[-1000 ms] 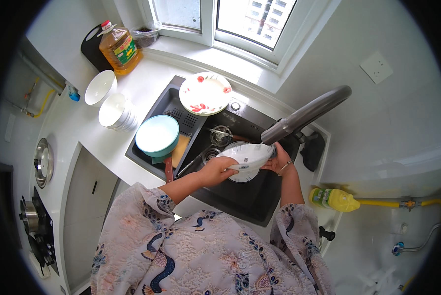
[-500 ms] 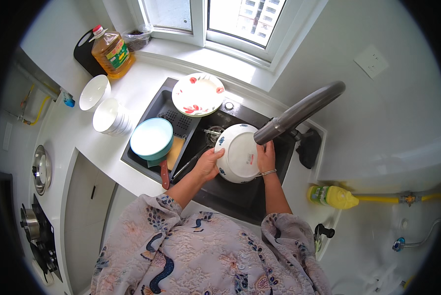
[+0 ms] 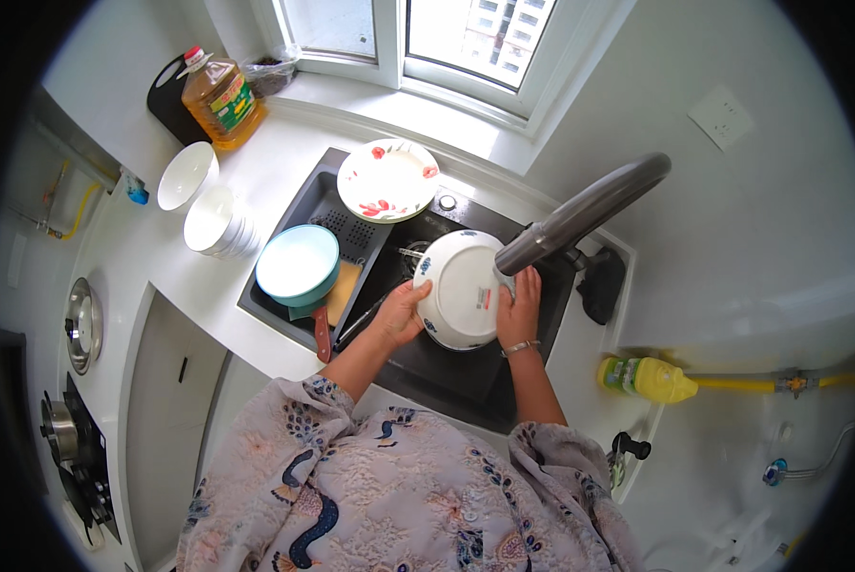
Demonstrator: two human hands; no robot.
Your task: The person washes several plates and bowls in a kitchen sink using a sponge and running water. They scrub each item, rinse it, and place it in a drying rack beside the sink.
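A white plate [image 3: 458,291] with blue flowers on its rim is held over the dark sink, tilted, with its underside and a small red mark showing. My left hand [image 3: 404,313] grips its left edge, thumb on the underside. At the plate's right edge, below the faucet, is my right hand [image 3: 520,310], wearing a bracelet. A bit of greyish cloth [image 3: 508,283] shows between its thumb and fingers, pressed to the plate. The fingertips of my left hand are hidden beneath the plate.
The grey faucet [image 3: 580,214] arches over the sink [image 3: 466,381]. A red-flowered plate [image 3: 387,181], a light-blue bowl [image 3: 299,265] and a brown-handled knife [image 3: 323,334] are on the left basin. White bowls [image 3: 216,221] and an oil bottle [image 3: 222,100] stand farther left. A yellow bottle [image 3: 647,378] is right.
My right hand has shifted slightly right and down along the plate's edge, its fingers straighter, exposing the greyish cloth. The plate has tilted and moved slightly up and left.
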